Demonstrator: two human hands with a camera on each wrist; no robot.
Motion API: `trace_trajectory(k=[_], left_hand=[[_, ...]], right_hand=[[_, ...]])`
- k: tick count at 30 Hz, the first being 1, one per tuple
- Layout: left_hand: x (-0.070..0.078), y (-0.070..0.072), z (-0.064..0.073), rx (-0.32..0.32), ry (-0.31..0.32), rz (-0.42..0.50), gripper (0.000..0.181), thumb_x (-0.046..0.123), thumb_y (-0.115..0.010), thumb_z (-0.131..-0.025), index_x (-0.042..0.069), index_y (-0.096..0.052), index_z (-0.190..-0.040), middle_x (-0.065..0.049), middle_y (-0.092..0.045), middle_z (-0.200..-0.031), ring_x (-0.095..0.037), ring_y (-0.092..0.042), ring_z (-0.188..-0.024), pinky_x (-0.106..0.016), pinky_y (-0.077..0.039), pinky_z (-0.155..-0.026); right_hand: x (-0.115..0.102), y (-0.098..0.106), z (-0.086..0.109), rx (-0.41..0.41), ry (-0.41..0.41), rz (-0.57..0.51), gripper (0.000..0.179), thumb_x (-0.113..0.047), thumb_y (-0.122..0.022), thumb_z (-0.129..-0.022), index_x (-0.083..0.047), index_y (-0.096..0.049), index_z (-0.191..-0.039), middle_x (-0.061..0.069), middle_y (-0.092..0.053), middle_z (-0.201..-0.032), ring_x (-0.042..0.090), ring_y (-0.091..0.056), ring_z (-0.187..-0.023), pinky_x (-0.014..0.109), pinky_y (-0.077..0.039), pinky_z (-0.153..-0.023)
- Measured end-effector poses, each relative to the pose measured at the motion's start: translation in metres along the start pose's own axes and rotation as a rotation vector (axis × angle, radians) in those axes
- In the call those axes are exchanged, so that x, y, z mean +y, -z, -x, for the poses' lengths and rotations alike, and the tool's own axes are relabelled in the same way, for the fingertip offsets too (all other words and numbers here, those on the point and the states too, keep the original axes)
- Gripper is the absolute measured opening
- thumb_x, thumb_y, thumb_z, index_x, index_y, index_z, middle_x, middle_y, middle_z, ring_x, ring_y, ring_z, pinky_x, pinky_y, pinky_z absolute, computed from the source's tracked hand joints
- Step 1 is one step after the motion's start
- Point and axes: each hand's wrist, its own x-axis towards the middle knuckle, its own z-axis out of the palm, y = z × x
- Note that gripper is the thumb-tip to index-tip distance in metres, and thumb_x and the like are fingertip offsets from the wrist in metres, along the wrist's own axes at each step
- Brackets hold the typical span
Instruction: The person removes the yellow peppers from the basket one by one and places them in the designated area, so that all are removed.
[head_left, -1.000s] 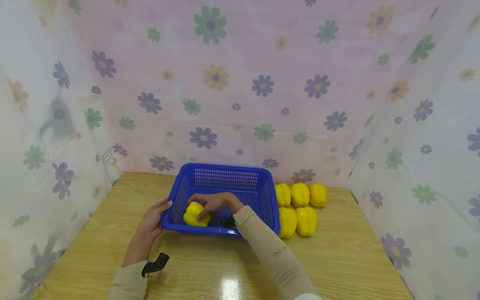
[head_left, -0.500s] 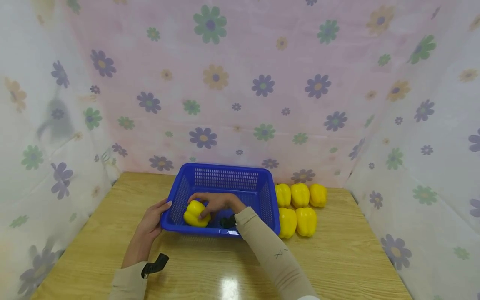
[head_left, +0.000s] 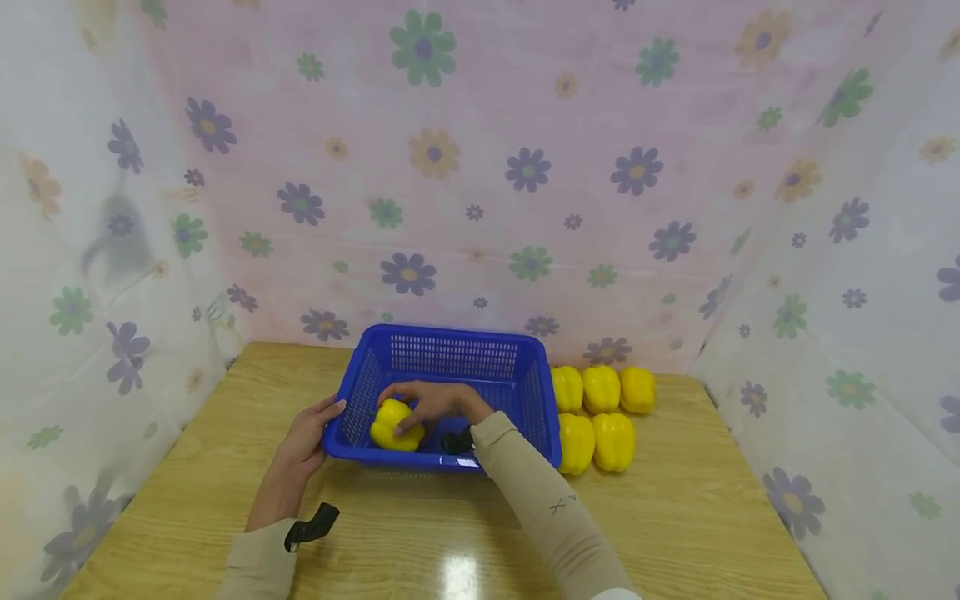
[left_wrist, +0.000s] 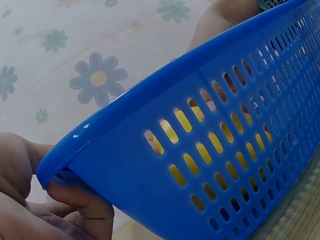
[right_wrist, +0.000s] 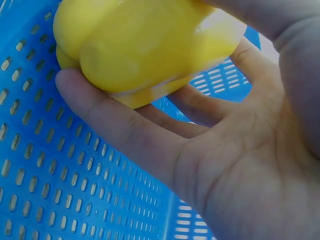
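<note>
A blue plastic basket (head_left: 453, 335) with slotted walls stands on the table. My left hand (head_left: 302, 440) grips its left rim; in the left wrist view the fingers (left_wrist: 82, 197) curl under the rim's edge. Inside the basket, at its front left corner, my right hand (head_left: 435, 403) holds a yellow bell pepper (head_left: 392, 427). From the right wrist view, fingers and thumb wrap around that pepper (right_wrist: 145, 45), close to the slotted wall. Yellow also shows through the basket's slots in the left wrist view.
To the right of the basket, several yellow bell peppers (head_left: 613, 442) stand in two rows on the wooden table (head_left: 390, 533). A flowered curtain (head_left: 480, 167) encloses the back and sides. Black wrist mounts (head_left: 311, 527) sit on the forearms.
Hardly anything differs. The pepper in my right hand has shifted very slightly to the right and tilted a little; my left hand stays on the rim.
</note>
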Motion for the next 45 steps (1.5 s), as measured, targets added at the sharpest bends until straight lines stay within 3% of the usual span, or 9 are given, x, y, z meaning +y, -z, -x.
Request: trace_trajectory(k=[7, 11, 15, 19, 26, 31, 37, 45], left_hand=[[0.001, 0.000, 0.000, -0.016, 0.000, -0.001, 0.066, 0.023, -0.045, -0.110, -0.004, -0.012, -0.161, -0.017, -0.041, -0.152, -0.003, -0.061, -0.109, -0.024, -0.054, -0.095], [0.000, 0.001, -0.002, -0.020, -0.009, 0.014, 0.066, 0.022, -0.046, -0.110, -0.005, -0.013, -0.160, -0.005, -0.058, -0.131, -0.004, -0.064, -0.105, -0.024, -0.056, -0.093], [0.000, 0.001, -0.003, -0.029, -0.018, 0.024, 0.065, 0.020, -0.046, -0.109, -0.006, -0.014, -0.160, 0.005, -0.062, -0.116, -0.005, -0.065, -0.103, -0.025, -0.057, -0.091], [-0.001, 0.002, -0.003, -0.039, -0.024, 0.028, 0.065, 0.020, -0.046, -0.110, -0.007, -0.014, -0.159, 0.005, -0.063, -0.114, -0.006, -0.065, -0.102, -0.026, -0.057, -0.089], [0.000, 0.005, -0.004, -0.088, -0.036, 0.016, 0.066, 0.021, -0.045, -0.110, -0.007, -0.013, -0.160, 0.004, -0.062, -0.119, -0.006, -0.065, -0.105, -0.026, -0.057, -0.090], [-0.001, 0.009, -0.007, -0.119, -0.067, 0.020, 0.065, 0.016, -0.047, -0.109, -0.012, -0.015, -0.157, 0.004, -0.066, -0.113, -0.008, -0.066, -0.103, -0.027, -0.058, -0.087], [0.002, 0.012, -0.006, -0.120, -0.076, 0.025, 0.065, 0.014, -0.049, -0.108, -0.013, -0.015, -0.156, 0.006, -0.067, -0.108, -0.008, -0.068, -0.100, -0.026, -0.059, -0.085], [0.003, 0.016, -0.007, -0.110, -0.084, -0.037, 0.066, 0.016, -0.052, -0.107, -0.012, -0.018, -0.157, 0.003, -0.067, -0.111, -0.008, -0.068, -0.100, -0.027, -0.059, -0.085]], right_hand=[[-0.003, 0.007, 0.003, 0.028, 0.009, -0.028, 0.058, -0.017, -0.073, -0.094, -0.018, -0.047, -0.146, 0.010, -0.049, -0.136, 0.024, -0.056, -0.111, 0.040, -0.063, -0.076], [-0.003, 0.011, 0.008, 0.046, -0.019, -0.068, 0.056, -0.016, -0.072, -0.096, -0.016, -0.048, -0.146, 0.013, -0.052, -0.134, 0.026, -0.058, -0.110, 0.046, -0.062, -0.080], [-0.005, 0.014, 0.017, 0.057, -0.071, -0.124, 0.053, -0.013, -0.070, -0.097, -0.019, -0.050, -0.145, 0.015, -0.053, -0.131, 0.029, -0.059, -0.108, 0.057, -0.058, -0.088], [-0.009, 0.017, 0.027, 0.084, -0.085, -0.168, 0.054, -0.013, -0.069, -0.097, -0.018, -0.049, -0.146, 0.016, -0.051, -0.132, 0.031, -0.060, -0.108, 0.064, -0.054, -0.092], [-0.018, 0.018, 0.049, 0.172, -0.093, -0.233, 0.055, -0.015, -0.071, -0.096, -0.018, -0.049, -0.146, 0.018, -0.052, -0.135, 0.032, -0.062, -0.106, 0.064, -0.054, -0.091], [-0.021, 0.020, 0.065, 0.223, -0.100, -0.257, 0.056, -0.015, -0.070, -0.097, -0.018, -0.047, -0.147, 0.020, -0.050, -0.137, 0.034, -0.061, -0.109, 0.062, -0.055, -0.090], [-0.025, 0.019, 0.086, 0.273, -0.068, -0.265, 0.056, -0.016, -0.071, -0.096, -0.019, -0.047, -0.147, 0.022, -0.051, -0.138, 0.036, -0.061, -0.112, 0.060, -0.057, -0.089], [-0.025, 0.013, 0.108, 0.345, 0.041, -0.315, 0.059, -0.016, -0.070, -0.097, -0.019, -0.046, -0.151, 0.022, -0.050, -0.141, 0.035, -0.061, -0.114, 0.063, -0.055, -0.088]])
